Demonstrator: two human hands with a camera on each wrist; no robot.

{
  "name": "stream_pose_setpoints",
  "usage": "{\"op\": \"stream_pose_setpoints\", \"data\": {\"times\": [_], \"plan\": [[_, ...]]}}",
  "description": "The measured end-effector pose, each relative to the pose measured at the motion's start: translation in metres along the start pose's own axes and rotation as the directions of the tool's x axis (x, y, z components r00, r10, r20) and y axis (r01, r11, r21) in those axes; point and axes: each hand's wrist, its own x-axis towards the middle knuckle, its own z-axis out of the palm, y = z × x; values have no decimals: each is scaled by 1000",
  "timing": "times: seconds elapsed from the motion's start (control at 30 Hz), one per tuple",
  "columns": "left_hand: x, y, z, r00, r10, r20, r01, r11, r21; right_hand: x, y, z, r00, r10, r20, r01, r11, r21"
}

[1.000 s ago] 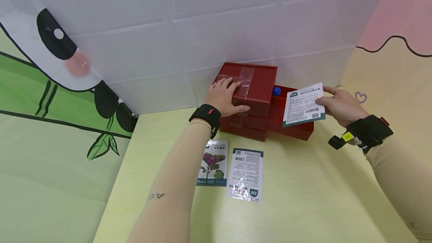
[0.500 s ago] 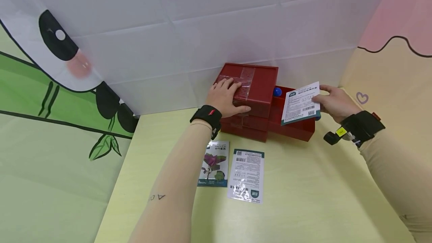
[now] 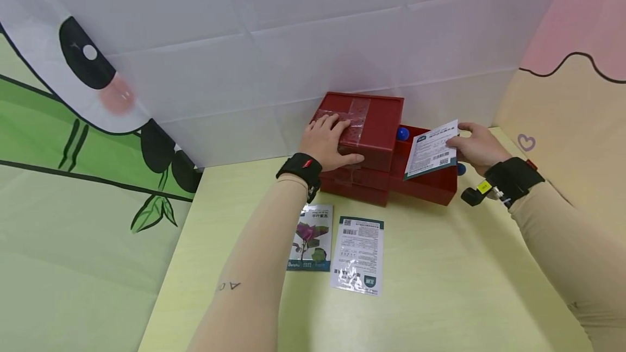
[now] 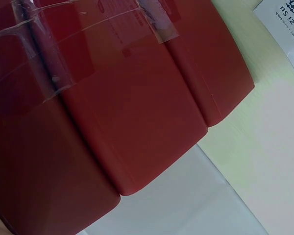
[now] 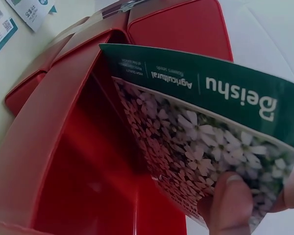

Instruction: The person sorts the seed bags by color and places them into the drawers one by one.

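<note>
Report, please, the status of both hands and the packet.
Left hand on red box. Right hand pinches seed packet, tilted at open drawer. Drawer rim close, may catch packet.

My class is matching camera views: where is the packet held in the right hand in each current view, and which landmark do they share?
Head: the packet, pinched by the right hand, right of centre, overlapping the open drawer.
Left wrist: not in it.
Right wrist: large, right of centre, flower side showing.
Shared landmark: the red drawer unit.
</note>
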Motion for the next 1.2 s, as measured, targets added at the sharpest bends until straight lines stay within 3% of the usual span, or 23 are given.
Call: {"op": "stream_pose_setpoints", "data": {"times": [0.57,0.9,1.2], "plan": [[-1,1,-2,1000,-1,0,1,1000,-12,9,3,6,1000,16,-3,-16,999,36],[-1,1,-1,1000,-5,14,5,1000,3,16,17,17,1000,-16,-14,15,995,-99],[0,0,0,1000,-4,13,4,1000,-4,14,17,23,1000,-7,-19,2,971,-241]]}}
